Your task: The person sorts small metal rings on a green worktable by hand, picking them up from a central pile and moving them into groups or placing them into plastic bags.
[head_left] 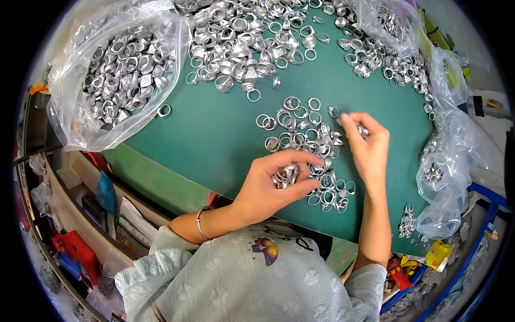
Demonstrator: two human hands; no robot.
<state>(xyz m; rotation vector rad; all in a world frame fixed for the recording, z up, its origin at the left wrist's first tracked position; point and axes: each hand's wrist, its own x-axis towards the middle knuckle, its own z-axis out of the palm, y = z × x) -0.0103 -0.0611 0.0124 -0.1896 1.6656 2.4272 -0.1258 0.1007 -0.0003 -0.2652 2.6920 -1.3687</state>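
Several silvery metal rings rest in the curled palm of my left hand [279, 185], with its thumb and fingertips reaching over the near side of a loose ring pile [306, 134]. That pile lies on the green tabletop [214, 139] between my two hands. At the pile's right edge my right hand [367, 137] is closed, with rings [362, 130] showing between its bent fingers. A single ring [333, 112] is just left of its fingertips; whether they touch it I cannot tell.
An open clear plastic bag full of rings [129, 70] stands at the far left. A large ring heap [241, 37] spreads at the back, and another [370, 53] lies back right. Clear bags [445, 182] line the right edge. An open drawer [102, 204] is at left.
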